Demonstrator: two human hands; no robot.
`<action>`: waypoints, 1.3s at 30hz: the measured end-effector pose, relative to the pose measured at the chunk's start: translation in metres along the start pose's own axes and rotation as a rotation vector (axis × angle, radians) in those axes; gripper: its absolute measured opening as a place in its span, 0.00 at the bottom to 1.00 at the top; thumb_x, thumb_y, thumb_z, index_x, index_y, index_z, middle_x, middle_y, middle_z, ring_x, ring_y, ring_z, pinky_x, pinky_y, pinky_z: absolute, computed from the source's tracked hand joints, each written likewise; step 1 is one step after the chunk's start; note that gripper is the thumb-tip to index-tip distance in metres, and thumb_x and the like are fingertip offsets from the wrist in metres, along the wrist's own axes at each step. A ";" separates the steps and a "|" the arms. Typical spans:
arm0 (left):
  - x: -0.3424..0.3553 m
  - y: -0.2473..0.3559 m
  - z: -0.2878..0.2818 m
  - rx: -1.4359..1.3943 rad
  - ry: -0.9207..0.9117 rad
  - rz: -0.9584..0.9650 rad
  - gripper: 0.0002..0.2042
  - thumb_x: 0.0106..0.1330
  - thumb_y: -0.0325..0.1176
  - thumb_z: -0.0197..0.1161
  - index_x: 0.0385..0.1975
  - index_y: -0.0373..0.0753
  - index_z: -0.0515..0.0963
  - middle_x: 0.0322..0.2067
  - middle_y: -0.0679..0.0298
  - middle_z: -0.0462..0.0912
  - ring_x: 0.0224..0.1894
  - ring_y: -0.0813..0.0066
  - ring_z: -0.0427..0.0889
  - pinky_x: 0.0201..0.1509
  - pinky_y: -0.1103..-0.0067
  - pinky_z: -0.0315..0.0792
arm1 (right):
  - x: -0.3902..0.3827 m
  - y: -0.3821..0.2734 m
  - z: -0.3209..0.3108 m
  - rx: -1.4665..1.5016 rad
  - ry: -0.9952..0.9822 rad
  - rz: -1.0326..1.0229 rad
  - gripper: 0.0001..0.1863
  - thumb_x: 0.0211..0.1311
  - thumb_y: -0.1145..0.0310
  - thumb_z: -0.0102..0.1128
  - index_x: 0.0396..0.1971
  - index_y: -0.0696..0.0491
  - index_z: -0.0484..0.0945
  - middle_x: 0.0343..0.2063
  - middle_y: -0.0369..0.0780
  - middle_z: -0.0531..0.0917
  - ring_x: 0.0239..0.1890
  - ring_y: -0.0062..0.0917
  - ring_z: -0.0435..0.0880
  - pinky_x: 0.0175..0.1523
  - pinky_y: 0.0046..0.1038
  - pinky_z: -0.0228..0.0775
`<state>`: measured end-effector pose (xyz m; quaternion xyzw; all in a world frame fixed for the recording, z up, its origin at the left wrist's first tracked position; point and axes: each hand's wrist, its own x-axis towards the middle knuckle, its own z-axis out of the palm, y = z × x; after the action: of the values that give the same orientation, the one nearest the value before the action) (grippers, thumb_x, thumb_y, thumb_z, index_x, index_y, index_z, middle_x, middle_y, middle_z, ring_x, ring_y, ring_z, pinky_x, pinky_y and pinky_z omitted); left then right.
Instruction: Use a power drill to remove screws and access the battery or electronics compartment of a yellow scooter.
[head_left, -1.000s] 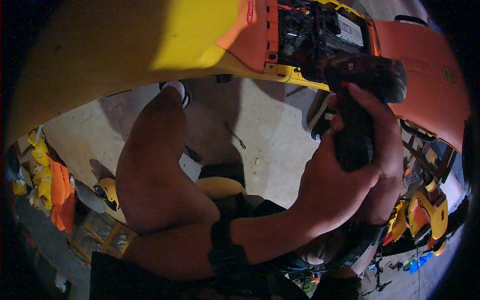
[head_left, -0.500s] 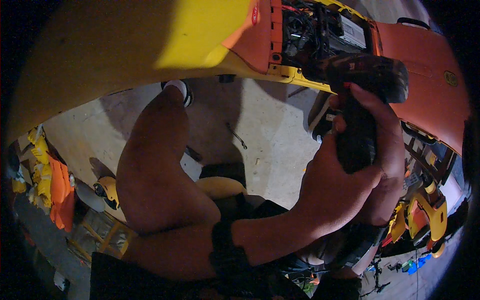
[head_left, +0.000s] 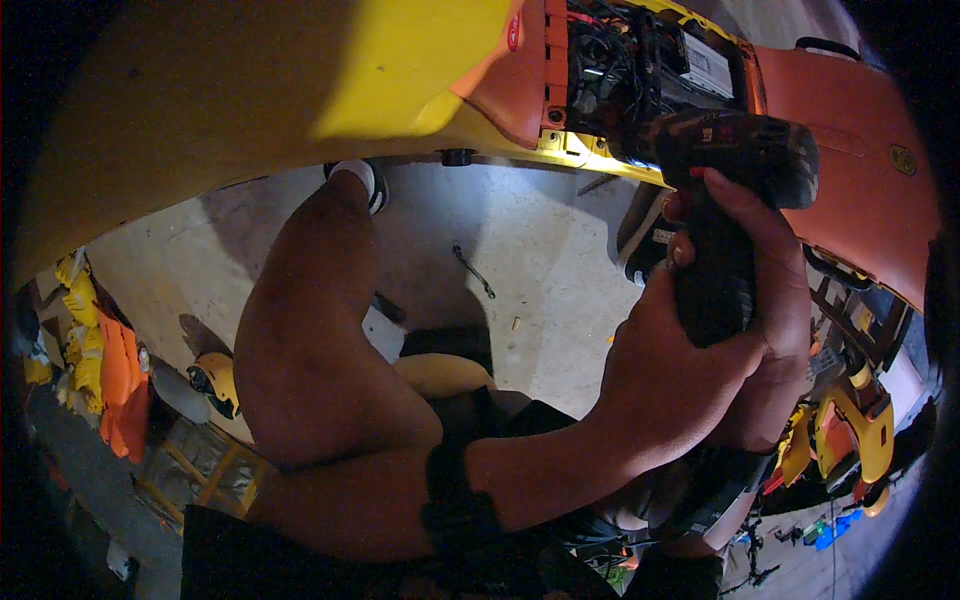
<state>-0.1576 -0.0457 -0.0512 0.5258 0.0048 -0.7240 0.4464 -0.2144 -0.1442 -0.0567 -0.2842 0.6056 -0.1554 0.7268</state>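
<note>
A dark cordless drill (head_left: 745, 150) points its nose leftward over the edge of a large yellow and orange body panel (head_left: 420, 80). My right hand (head_left: 778, 270) is wrapped round its grip, with fingertips showing on the near side. From the lower left my left hand (head_left: 670, 350) closes against the lower part of the same grip; its fingers are partly hidden. Beyond the drill nose, an opening in the body holds dark wiring (head_left: 600, 75) and a pale boxed unit (head_left: 706, 65). Bright light falls on the yellow rim (head_left: 575, 148) beside the nose. The drill's tip is too dark to make out.
My bent bare leg (head_left: 320, 330) is at the left, and a dark shoe (head_left: 642, 235) sits under the body. A wrench-like tool (head_left: 473, 272) lies on the concrete floor (head_left: 550, 300). Orange and yellow parts (head_left: 122, 390) are piled far left, with more yellow parts (head_left: 855, 430) at right.
A light now shines on the yellow rim by the drill nose, which was dimmer before. Both hands keep their grip on the drill and have hardly moved.
</note>
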 end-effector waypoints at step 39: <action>0.004 -0.010 0.005 -0.070 0.013 0.060 0.36 0.50 0.37 0.64 0.59 0.30 0.59 0.49 0.43 0.76 0.53 0.51 0.78 0.60 0.67 0.69 | -0.002 -0.003 0.002 0.001 0.012 0.027 0.14 0.60 0.65 0.62 0.42 0.56 0.75 0.28 0.42 0.82 0.20 0.21 0.78 0.25 0.20 0.72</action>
<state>-0.1685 -0.0445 -0.0567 0.5145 0.0173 -0.7061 0.4862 -0.2128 -0.1453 -0.0536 -0.2747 0.6137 -0.1478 0.7253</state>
